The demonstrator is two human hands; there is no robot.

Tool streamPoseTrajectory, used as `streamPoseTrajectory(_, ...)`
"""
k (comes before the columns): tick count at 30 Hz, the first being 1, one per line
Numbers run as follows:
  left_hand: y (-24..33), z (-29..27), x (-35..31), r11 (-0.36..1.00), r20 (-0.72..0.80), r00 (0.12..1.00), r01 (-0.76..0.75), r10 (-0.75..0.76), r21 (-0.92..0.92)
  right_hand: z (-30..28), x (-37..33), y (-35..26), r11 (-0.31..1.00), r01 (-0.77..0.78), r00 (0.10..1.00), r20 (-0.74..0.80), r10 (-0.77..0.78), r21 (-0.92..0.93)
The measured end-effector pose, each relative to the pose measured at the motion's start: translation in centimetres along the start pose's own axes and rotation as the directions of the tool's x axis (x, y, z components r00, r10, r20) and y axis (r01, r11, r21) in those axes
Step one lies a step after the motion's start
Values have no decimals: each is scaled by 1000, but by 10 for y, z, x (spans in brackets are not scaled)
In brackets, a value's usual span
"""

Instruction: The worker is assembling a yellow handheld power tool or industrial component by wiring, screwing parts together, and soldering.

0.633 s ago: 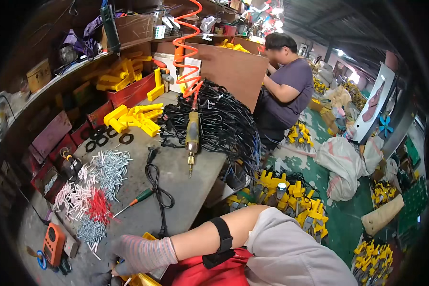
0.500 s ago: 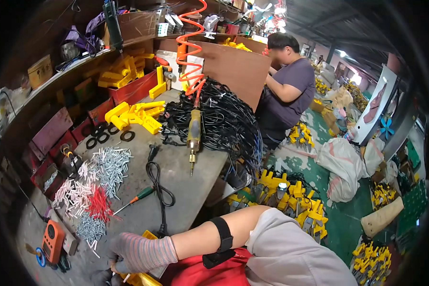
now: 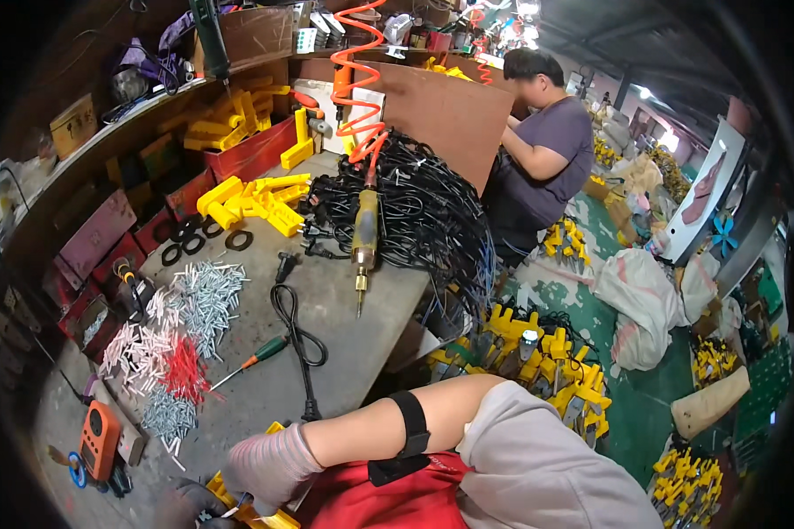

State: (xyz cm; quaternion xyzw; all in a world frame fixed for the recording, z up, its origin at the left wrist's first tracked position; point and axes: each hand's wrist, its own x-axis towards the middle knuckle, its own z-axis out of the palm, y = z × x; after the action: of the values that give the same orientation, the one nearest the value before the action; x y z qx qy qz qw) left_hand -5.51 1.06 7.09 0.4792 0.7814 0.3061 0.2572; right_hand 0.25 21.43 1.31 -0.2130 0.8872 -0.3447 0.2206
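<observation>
At the lower edge my right hand [image 3: 266,469], in a striped grey-pink glove, is closed over a yellow plastic housing [image 3: 273,520]. Its fingertips point down into it, by a thin pale piece too small to name. My left hand [image 3: 190,506], dark-gloved and partly blurred, grips the left side of the same housing. Just above the right wrist lies a black power cord [image 3: 300,339] with a plug. Beside the cord rests a screwdriver [image 3: 266,351] with a green and orange handle. Piles of silver screws [image 3: 207,300], pale pink pins [image 3: 132,361] and red pieces [image 3: 185,368] lie farther left.
A power screwdriver [image 3: 364,234] hangs from an orange coiled hose over the bench. Behind it are heaped black cords [image 3: 406,212] and yellow housings [image 3: 256,203]. An orange handheld device [image 3: 100,439] lies at left. A co-worker [image 3: 547,150] stands beyond a brown board [image 3: 441,115].
My right hand has moved slightly right and is now bent more downward over the yellow housing. The left hand stays low beside it. The whole view has shifted a little.
</observation>
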Motion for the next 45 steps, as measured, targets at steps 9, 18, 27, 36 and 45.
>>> streamPoseTrajectory(9,-3,-28,57,983,676,714,148,-181,107,-4,1,12,997,82,997,-4,-82,16)
streamPoseTrajectory(18,22,36,25,574,29,999,-5,-33,819,1,-25,-7,984,51,998,-39,-58,-169)
streamPoseTrajectory(27,-19,74,-2,952,-657,750,141,78,273,-84,-64,82,825,-412,815,-562,144,-387)
streamPoseTrajectory(36,-18,79,2,948,-648,760,161,58,274,-93,-60,9,995,-57,626,-774,98,80)
streamPoseTrajectory(45,-23,86,5,915,-607,785,148,122,376,-39,-33,3,554,578,700,-713,42,599)
